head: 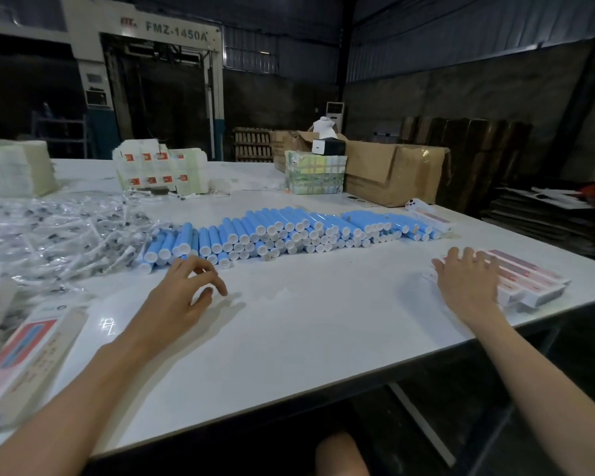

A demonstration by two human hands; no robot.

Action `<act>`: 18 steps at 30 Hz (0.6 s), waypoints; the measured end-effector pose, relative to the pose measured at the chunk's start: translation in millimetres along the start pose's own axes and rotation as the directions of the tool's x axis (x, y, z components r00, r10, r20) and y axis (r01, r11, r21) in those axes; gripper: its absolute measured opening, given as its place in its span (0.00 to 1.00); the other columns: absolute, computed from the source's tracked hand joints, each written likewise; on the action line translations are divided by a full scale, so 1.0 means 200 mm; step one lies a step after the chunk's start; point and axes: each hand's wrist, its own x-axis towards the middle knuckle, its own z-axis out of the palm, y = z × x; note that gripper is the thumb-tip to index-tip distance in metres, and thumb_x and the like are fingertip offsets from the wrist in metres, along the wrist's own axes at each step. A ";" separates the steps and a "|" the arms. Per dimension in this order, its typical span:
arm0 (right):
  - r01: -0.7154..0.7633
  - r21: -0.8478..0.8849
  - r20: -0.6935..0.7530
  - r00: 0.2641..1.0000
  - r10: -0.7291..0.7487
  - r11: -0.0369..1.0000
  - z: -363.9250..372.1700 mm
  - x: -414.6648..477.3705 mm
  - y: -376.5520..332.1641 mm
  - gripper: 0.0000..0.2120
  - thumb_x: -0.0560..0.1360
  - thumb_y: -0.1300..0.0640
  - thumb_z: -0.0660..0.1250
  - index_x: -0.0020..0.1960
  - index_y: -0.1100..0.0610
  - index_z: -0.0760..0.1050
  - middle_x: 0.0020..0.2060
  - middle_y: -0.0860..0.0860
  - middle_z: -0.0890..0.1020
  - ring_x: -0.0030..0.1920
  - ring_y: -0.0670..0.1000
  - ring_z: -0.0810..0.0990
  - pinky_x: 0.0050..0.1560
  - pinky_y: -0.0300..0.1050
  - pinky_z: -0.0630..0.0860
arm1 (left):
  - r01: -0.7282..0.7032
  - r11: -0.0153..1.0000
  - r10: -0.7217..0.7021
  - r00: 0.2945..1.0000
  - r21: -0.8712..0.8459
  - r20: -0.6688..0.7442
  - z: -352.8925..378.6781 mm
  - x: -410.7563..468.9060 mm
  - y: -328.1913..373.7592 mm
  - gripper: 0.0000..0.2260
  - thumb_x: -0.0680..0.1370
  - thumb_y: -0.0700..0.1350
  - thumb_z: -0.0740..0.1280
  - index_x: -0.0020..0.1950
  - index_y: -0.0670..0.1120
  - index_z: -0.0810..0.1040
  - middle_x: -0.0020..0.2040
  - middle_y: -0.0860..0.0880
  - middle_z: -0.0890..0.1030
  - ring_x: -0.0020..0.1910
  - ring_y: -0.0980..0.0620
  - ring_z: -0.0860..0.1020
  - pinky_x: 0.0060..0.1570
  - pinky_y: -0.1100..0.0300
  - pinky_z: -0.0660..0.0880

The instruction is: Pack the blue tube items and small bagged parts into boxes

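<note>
Blue tubes (289,231): piled in a long low row across the middle of the white table (306,338), white caps facing forward.
Small bagged parts (59,231): heaped in clear bags on the table's left side, reaching the left end of the tube row.
Left hand (182,293): fingers loosely curled, gripping nothing, fingertips low over bare table just in front of the nearest tubes.
Right hand (468,283): fingers straight and spread, lying flat on a stack of pink-and-white boxes (533,280) near the table's right edge.
Flat printed cartons (24,352): lying at the near left corner.
Brown cardboard carton (395,173): open, at the far right, behind the tubes.
Background: large machine (145,80) marked FMZ-1450A, dark walls.
</note>
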 end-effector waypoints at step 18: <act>0.154 0.982 -0.187 0.793 -0.580 -0.105 -0.59 -0.57 -1.65 0.10 0.83 0.56 0.63 0.46 0.58 0.80 0.37 0.52 0.83 0.40 0.50 0.81 0.45 0.51 0.78 | 0.596 0.676 -0.603 0.785 0.434 -0.139 -0.24 -0.01 0.04 0.13 0.83 0.42 0.66 0.68 0.43 0.73 0.64 0.41 0.79 0.62 0.38 0.77 0.50 0.49 0.73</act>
